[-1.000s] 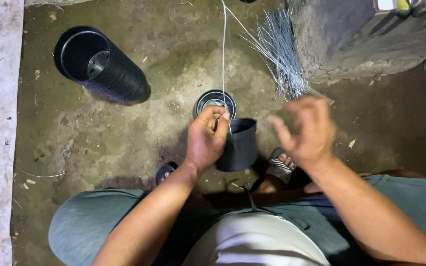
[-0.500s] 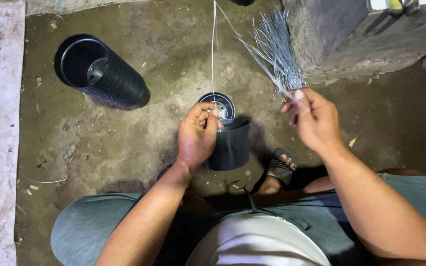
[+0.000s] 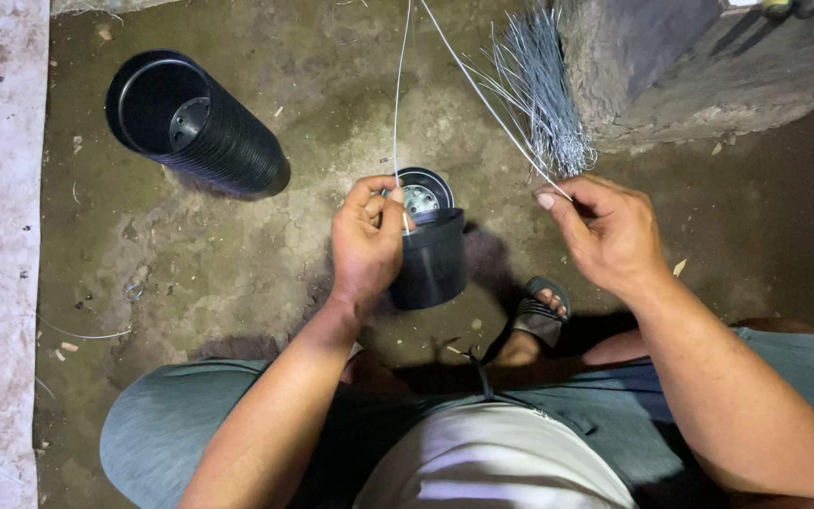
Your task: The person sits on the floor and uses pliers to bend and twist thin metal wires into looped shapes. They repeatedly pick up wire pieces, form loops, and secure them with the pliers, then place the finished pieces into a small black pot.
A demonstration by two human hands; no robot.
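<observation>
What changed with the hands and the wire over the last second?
The right hand swung left and up toward the wire bundle and pinched a wire, which it wasn't holding a second ago. The left hand drifted slightly left, keeping its grip on the black pot and its thin wire. The pot stack stayed put.

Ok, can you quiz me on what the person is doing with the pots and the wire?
1. True or false: the left hand holds a small black pot.
2. What does the right hand pinch: A a spoon, B a thin wire, C a brush?
3. Fill in: the stack of black pots lies on its ____ on the dirt floor.

Key: 1 true; 2 B; 3 side.
</observation>
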